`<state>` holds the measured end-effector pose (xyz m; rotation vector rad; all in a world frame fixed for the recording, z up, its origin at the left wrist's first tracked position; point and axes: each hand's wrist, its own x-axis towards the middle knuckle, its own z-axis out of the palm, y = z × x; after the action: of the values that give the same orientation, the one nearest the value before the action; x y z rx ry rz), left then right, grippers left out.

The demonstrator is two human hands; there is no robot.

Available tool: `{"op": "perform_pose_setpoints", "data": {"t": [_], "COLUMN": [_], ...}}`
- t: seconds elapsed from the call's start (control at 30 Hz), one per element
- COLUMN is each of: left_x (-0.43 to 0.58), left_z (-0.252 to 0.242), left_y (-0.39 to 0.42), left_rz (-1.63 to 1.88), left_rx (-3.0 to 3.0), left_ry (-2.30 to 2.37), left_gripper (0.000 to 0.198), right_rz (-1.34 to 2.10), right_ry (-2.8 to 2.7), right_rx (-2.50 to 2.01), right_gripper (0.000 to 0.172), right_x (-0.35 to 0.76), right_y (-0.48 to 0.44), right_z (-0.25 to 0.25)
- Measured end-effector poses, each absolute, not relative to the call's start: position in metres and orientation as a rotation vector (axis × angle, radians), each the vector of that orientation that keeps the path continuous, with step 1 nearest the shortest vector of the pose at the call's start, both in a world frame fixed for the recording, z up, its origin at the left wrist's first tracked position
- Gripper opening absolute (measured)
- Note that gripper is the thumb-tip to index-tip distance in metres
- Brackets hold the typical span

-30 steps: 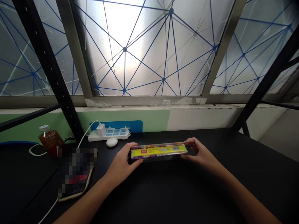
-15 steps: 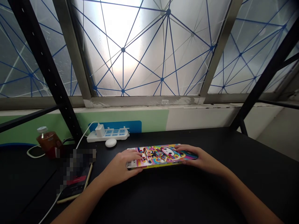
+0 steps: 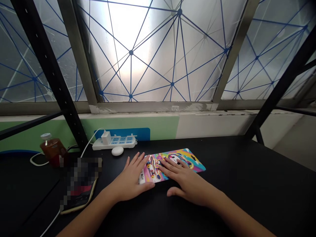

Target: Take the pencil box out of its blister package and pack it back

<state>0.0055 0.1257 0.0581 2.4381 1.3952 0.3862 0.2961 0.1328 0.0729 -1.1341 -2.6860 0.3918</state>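
A flat, brightly coloured packet (image 3: 194, 161) with cartoon figures and a hang hole lies on the black table (image 3: 158, 217). The letters "BOX" show at its left end. My left hand (image 3: 134, 179) rests over that end, fingers stretched out and spread, thumb along the near edge. Across the packet's middle lies my right hand (image 3: 184, 176), its fingers extended flat on the printed face and its thumb out on the table side. Neither hand grips anything. Parts of the print are hidden under my fingers.
On the left are a phone (image 3: 92, 194) with a blurred screen and a bottle of amber drink (image 3: 54, 151). Behind stand a white power strip (image 3: 123, 142) with a plugged-in charger (image 3: 106, 138) and a small white case (image 3: 117, 151). Black metal posts (image 3: 49, 72) flank the window.
The packet, held up by both ends before, now lies flat on the table. My hands have let go of its ends and spread over it; the right one moved left.
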Motion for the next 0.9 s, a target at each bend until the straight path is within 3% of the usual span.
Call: {"op": "perform_pose_setpoints", "data": {"t": [0.17,0.3,0.4,0.57,0.63,0.73,0.9], "left_x": [0.003,0.004,0.004,0.002,0.002,0.002,0.0], "left_z": [0.063,0.067,0.068,0.069,0.07,0.073,0.082], "left_y": [0.127,0.125,0.125,0.124,0.123,0.121,0.119], "left_rz": [0.284,0.248,0.222,0.194,0.187,0.171,0.141], "left_rx": [2.411,2.414,2.42,2.44,2.443,2.439,2.421], "left_ry": [1.426,1.432,1.438,1.425,1.427,1.435,1.445], "left_gripper": [0.094,0.091,0.086,0.086,0.087,0.085,0.083], "right_rz": [0.259,0.198,0.215,0.106,0.072,0.039,-0.045], "right_ry": [-2.656,-2.627,-2.696,-2.631,-2.598,-2.574,-2.546], "right_rx": [-1.191,-1.195,-1.106,-1.211,-1.254,-1.286,-1.315], "right_gripper": [0.047,0.056,0.075,0.052,0.052,0.066,0.052], "right_x": [0.333,0.325,0.309,0.345,0.366,0.385,0.398], "right_y": [0.154,0.15,0.141,0.152,0.158,0.161,0.158], "right_z": [0.083,0.076,0.068,0.067,0.066,0.056,0.038]}}
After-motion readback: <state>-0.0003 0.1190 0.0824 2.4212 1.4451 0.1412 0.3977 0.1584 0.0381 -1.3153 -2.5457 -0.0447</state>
